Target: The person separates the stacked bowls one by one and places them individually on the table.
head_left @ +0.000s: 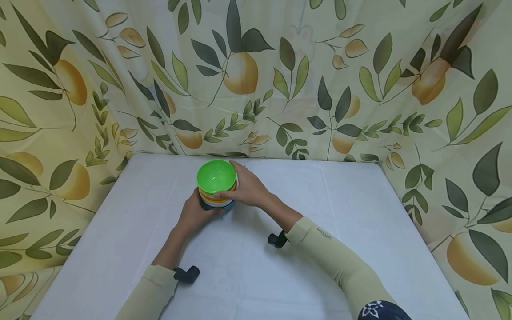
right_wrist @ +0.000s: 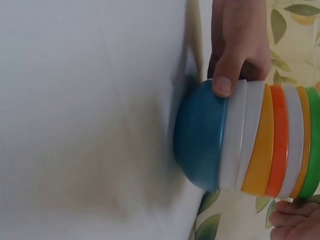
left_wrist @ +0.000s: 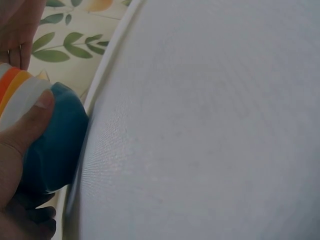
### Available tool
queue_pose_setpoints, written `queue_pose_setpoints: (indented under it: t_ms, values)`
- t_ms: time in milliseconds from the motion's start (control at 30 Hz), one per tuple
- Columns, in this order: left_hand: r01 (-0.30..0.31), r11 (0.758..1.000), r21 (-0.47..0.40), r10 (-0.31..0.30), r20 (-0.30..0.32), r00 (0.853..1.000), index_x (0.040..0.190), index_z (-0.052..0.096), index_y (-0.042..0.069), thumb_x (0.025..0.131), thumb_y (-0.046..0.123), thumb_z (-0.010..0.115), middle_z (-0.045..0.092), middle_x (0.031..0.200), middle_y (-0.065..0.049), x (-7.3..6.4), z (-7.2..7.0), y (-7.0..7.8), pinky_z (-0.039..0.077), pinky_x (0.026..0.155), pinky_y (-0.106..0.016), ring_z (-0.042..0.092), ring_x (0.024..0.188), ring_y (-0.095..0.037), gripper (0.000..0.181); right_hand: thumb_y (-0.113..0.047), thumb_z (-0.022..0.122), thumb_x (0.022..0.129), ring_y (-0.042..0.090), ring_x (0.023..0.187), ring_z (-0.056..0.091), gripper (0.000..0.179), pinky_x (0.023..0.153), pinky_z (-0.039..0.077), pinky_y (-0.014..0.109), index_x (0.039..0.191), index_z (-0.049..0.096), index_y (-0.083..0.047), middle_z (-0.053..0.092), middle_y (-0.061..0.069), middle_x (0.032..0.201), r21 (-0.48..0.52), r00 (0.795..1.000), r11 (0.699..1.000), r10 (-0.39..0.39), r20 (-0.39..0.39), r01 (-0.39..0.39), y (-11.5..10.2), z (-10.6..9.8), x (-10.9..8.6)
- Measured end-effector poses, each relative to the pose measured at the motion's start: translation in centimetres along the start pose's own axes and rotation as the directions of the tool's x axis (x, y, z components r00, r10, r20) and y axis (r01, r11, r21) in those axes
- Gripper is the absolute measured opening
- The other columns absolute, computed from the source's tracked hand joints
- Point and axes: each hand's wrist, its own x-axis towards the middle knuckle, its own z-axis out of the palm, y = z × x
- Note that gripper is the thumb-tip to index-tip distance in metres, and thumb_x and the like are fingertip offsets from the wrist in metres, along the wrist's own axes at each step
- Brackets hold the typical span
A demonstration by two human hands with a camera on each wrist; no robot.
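Note:
A stack of nested bowls [head_left: 216, 195] stands near the far edge of the table, held between both hands. On top sits a green bowl [head_left: 216, 177], its inside facing up. Under it come white, yellow and orange bowls [right_wrist: 280, 140], with a blue bowl [right_wrist: 200, 135] at the bottom. My left hand [head_left: 196, 211] grips the base from the left, its thumb across the blue bowl's rim in both wrist views. Higher up on the right side, my right hand [head_left: 250, 186] holds the upper bowls, thumb in front and fingers behind, partly hidden.
A white cloth covers the table [head_left: 240, 275]. Behind it and at the sides hangs a curtain [head_left: 280, 89] with a fruit and leaf print. Each wrist carries a small black camera mount [head_left: 187, 274] below its sleeve cuff.

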Motion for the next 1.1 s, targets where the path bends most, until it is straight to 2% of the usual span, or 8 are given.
queue_pose_setpoints:
  t_ms: [333, 700, 967, 1100]
  values:
    - [-0.003, 1.000, -0.016, 0.003, -0.002, 1.000, 0.159, 0.034, 0.005, 0.076, 0.034, 0.098, 0.053, 0.150, -0.018, 0.6, 0.5, 0.0, 0.040, 0.116, -0.056, 0.050, 0.139, -0.037, 0.109, -0.045, 0.094, 0.077, 0.019, 0.125, 0.059, 0.097, 0.104, 0.052, 0.043, 0.155, 0.045, -0.013, 0.061, 0.001, 0.139, 0.042, 0.998, 0.998, -0.040, -0.038, 0.041, 0.2, -0.3, 0.1]
    - [-0.025, 0.999, -0.026, 0.025, 0.001, 1.000, 0.159, 0.033, 0.005, 0.076, 0.031, 0.098, 0.054, 0.147, -0.018, 1.0, 0.8, 0.1, 0.041, 0.115, -0.056, 0.052, 0.137, -0.037, 0.108, -0.045, 0.094, 0.078, 0.019, 0.123, 0.062, 0.096, 0.102, 0.054, 0.040, 0.154, 0.045, -0.011, 0.062, 0.001, 0.138, 0.053, 0.998, 0.999, -0.006, -0.066, 0.009, 0.7, -0.2, 0.2]
    - [-0.026, 0.999, -0.033, 0.026, 0.001, 1.000, 0.158, 0.035, 0.006, 0.076, 0.030, 0.098, 0.055, 0.146, -0.016, 1.1, 0.8, 0.1, 0.042, 0.115, -0.054, 0.053, 0.136, -0.035, 0.106, -0.038, 0.098, 0.073, 0.019, 0.124, 0.062, 0.098, 0.102, 0.054, 0.040, 0.152, 0.047, -0.009, 0.064, 0.002, 0.138, 0.058, 0.997, 0.998, -0.026, -0.077, 0.031, 0.7, -0.2, 0.5]
    - [-0.025, 0.999, -0.031, 0.025, 0.002, 1.000, 0.158, 0.035, 0.006, 0.076, 0.030, 0.098, 0.055, 0.146, -0.017, 1.1, 0.8, -0.1, 0.042, 0.115, -0.054, 0.053, 0.137, -0.035, 0.106, -0.039, 0.098, 0.073, 0.018, 0.123, 0.063, 0.098, 0.101, 0.055, 0.038, 0.152, 0.048, -0.011, 0.064, 0.001, 0.137, 0.066, 0.996, 0.997, -0.031, -0.079, 0.037, 0.8, -0.1, 0.6]
